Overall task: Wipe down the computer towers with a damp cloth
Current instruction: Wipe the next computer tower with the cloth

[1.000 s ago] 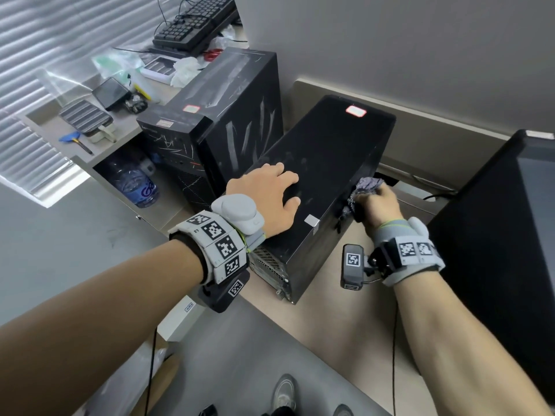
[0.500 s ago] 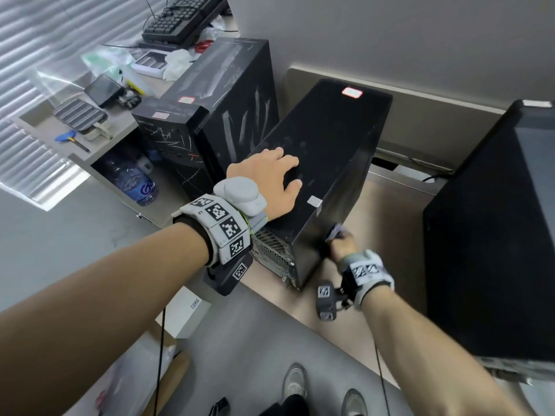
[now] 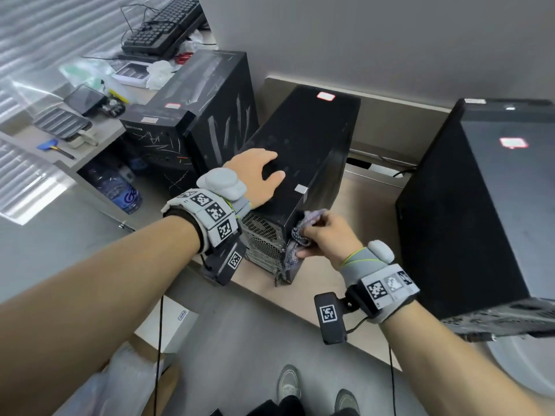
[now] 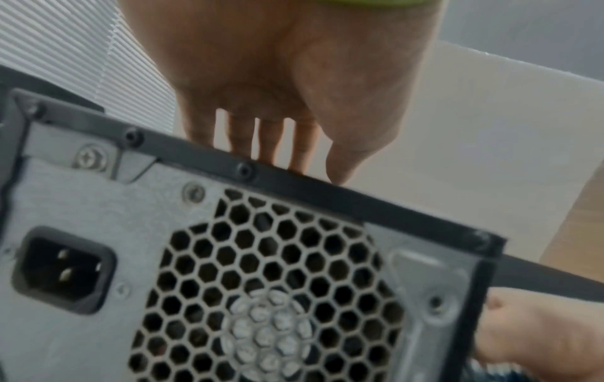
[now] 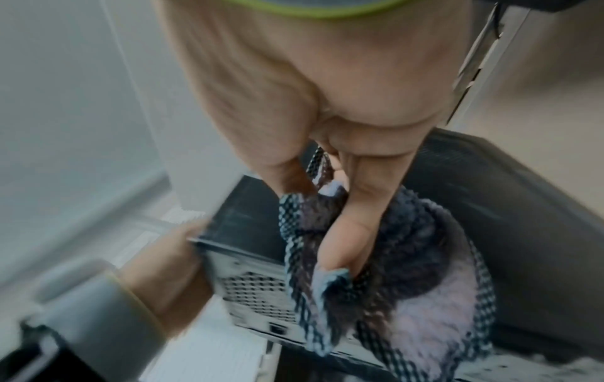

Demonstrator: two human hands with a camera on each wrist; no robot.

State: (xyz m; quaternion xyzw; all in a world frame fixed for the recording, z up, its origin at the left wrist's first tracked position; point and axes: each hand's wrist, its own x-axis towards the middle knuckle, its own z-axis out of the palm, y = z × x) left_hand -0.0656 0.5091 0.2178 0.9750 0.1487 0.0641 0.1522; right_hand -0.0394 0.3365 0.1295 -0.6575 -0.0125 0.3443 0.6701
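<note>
The left hand point(image 3: 258, 175) lies flat on the middle tower point(image 3: 303, 151); only the right wrist view shows right hand point(image 5: 326, 108) fingers clamped on the checked cloth point(image 5: 408, 271).

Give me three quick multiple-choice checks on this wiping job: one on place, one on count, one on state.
1. Where is the cloth?
A. on the keyboard
B. at the middle tower's near side edge
C. on the floor

2. How many black towers stand in the head view?
A. one
B. three
C. five

3. The left hand is:
A. flat on the tower's top
B. gripping the cloth
C. hanging free

Key: 1 B, the right hand holds it there; 2 B, three are visible; 3 A, fingers lie straight.
</note>
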